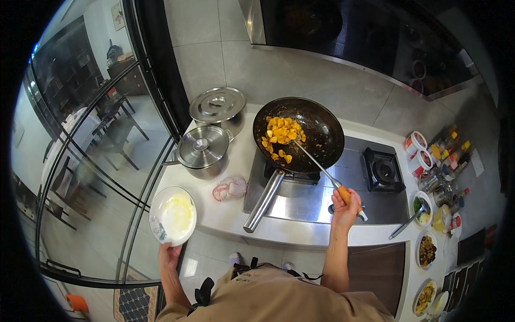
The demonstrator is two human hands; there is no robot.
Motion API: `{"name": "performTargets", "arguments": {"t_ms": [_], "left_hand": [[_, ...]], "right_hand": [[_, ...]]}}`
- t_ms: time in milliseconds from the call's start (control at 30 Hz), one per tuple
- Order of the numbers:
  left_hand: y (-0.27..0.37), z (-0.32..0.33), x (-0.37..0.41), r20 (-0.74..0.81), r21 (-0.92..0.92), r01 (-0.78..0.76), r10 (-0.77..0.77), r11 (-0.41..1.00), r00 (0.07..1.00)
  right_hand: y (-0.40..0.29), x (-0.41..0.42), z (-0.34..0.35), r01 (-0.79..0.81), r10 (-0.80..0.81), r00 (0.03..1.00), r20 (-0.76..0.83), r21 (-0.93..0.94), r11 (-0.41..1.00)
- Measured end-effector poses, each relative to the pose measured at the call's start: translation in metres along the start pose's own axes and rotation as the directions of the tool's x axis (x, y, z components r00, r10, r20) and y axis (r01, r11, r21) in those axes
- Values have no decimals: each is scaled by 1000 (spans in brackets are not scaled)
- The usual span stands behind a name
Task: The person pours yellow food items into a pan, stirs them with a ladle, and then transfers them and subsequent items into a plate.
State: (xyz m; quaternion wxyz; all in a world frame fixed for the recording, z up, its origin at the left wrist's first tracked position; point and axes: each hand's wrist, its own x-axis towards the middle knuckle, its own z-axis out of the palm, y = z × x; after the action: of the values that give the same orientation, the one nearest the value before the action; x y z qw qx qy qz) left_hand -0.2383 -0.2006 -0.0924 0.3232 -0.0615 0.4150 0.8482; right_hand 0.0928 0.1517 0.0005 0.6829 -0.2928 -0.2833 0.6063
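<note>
My right hand (346,207) grips the wooden handle of a metal cooking utensil (314,159). Its head rests among yellow-orange food pieces (283,131) in a dark wok (318,120), partly hidden by them. The wok sits tilted over the left burner of the gas stove (297,201), its steel handle (263,201) pointing towards me. My left hand (171,253) holds the near rim of a white plate (177,215). A yellowish liquid film coats the plate, and a blue-green pattern marks its lower left. The plate is beside the counter's left end.
Two lidded steel pots (203,147) and a folded cloth (230,188) occupy the counter's left side. A second burner (383,169) is at right. Seasoning jars (430,183), a bowl with a ladle (421,207) and plated dishes (426,251) line the right counter. A glass door (132,193) stands left.
</note>
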Motion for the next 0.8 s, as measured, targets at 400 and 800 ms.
{"name": "performTargets", "arguments": {"t_ms": [400, 800], "left_hand": [[-22, 225, -38, 289, 88, -28, 2, 996, 957], [-88, 321, 22, 381, 225, 166, -243, 960, 892]], "right_hand": [[-68, 44, -2, 73, -62, 987, 148, -68, 995], [-161, 42, 27, 130, -11, 890, 457, -229, 965]]}}
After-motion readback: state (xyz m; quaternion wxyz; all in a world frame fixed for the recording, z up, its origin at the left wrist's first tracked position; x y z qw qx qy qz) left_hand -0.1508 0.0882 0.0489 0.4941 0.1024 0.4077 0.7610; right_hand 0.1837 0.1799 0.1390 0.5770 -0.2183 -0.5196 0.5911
